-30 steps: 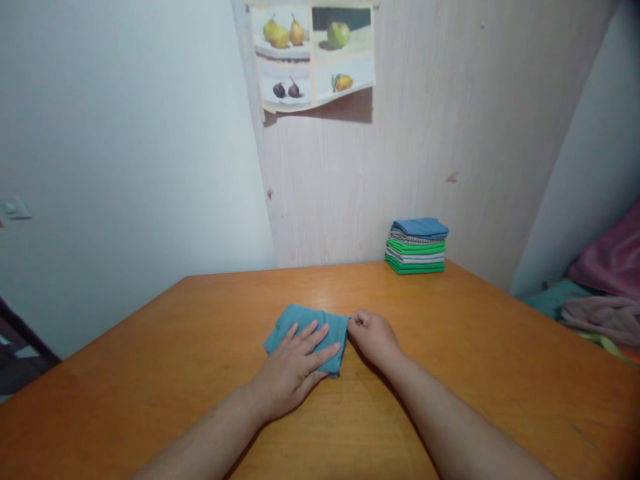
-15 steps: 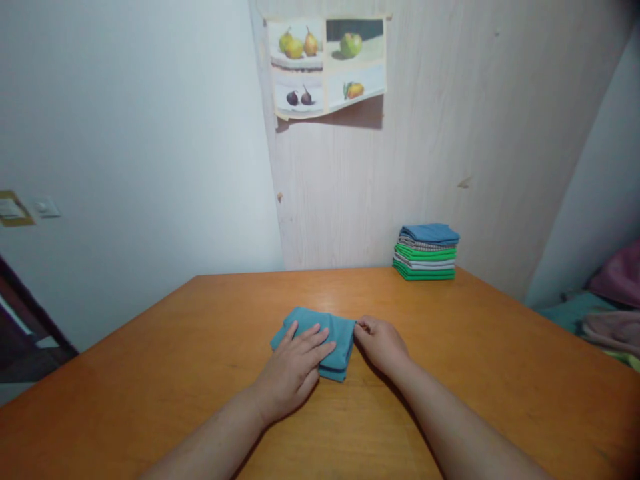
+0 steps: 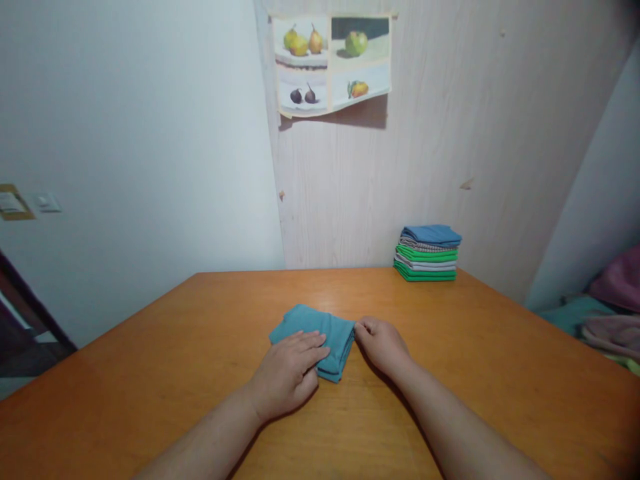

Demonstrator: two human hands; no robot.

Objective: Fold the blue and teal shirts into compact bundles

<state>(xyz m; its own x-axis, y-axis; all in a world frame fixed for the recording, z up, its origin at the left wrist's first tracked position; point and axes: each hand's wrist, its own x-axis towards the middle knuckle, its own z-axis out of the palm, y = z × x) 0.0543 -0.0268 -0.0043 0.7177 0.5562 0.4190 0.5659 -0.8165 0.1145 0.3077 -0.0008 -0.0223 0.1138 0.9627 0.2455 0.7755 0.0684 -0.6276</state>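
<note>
A folded teal cloth (image 3: 320,328) lies on the orange wooden table (image 3: 475,347) just ahead of me. My left hand (image 3: 285,373) rests on its near left part, fingers together and lying flat on the fabric. My right hand (image 3: 383,343) sits at the cloth's right edge with its fingers curled, pinching the corner of the teal cloth.
A stack of folded cloths (image 3: 429,253), blue on top with green and grey below, stands at the table's far right by the wooden wall panel. A fruit picture (image 3: 333,63) hangs above. Bedding and clothes (image 3: 610,313) lie beyond the right edge.
My left hand has slid back toward me over the cloth, leaving more teal fabric showing. The right hand stays at the right edge. The view has shifted slightly.
</note>
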